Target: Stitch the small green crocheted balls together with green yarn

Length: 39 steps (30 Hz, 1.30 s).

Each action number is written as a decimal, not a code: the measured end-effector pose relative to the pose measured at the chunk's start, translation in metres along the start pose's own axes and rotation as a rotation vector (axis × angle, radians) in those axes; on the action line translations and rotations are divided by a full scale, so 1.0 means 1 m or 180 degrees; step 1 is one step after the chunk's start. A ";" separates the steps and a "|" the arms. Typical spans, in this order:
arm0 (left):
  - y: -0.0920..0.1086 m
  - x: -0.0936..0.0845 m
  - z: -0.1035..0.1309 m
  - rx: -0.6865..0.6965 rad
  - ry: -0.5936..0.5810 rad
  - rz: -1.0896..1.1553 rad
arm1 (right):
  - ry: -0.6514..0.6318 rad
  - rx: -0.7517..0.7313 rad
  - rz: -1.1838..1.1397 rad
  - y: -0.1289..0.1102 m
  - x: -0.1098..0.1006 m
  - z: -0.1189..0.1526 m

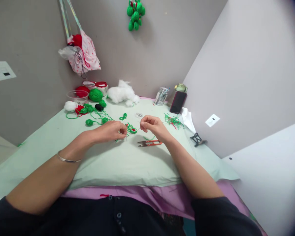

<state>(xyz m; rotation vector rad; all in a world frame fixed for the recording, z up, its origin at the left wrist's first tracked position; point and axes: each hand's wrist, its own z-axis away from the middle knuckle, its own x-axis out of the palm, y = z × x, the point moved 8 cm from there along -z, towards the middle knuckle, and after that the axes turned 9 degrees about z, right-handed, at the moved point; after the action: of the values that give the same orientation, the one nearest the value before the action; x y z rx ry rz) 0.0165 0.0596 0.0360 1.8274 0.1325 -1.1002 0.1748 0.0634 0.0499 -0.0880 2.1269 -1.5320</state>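
My left hand (pixel 115 130) is closed in a pinch over the middle of the table; what lies between its fingertips is too small to make out. Just to its right lies a small green yarn piece with red bits (pixel 132 129), and a green yarn end shows below the hand. My right hand (pixel 152 126) also pinches, with a fine thread-like line running from its fingertips toward the yarn piece. Below that hand rest orange-handled thread snips (pixel 149 143), blades pointing left, beside a loose curve of green yarn.
Green yarn balls (pixel 95 95), a black spool (pixel 99 107) and white stuffing (pixel 123 93) sit at the back left. On the right are yarn scraps (pixel 173 121), a phone (pixel 178 102), a jar of pens (pixel 161 96) and a black stand (pixel 198 139).
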 end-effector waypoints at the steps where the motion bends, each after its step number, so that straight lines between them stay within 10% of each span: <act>1: 0.002 0.000 0.001 -0.0021 -0.0126 0.0014 | 0.0126 -0.0051 0.0244 -0.001 -0.001 0.000; 10: 0.017 -0.007 0.004 0.0058 0.0195 0.0515 | 0.0123 -0.0695 0.1652 -0.007 0.016 0.001; 17: 0.016 -0.016 0.002 0.0295 0.1105 0.2155 | 0.0294 -0.0474 0.0698 -0.015 0.008 0.002; 27: 0.009 -0.004 -0.002 0.0045 0.1311 0.3414 | 0.0392 -0.0341 0.0163 -0.020 0.008 0.004; 39: 0.002 0.004 -0.004 -0.0109 0.1259 0.3129 | 0.0357 -0.0490 -0.0185 -0.025 0.006 0.006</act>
<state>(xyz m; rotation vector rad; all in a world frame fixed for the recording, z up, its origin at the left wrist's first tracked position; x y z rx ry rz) 0.0220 0.0603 0.0351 1.7168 -0.4728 -0.0489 0.1659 0.0473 0.0688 -0.1212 2.3484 -1.4337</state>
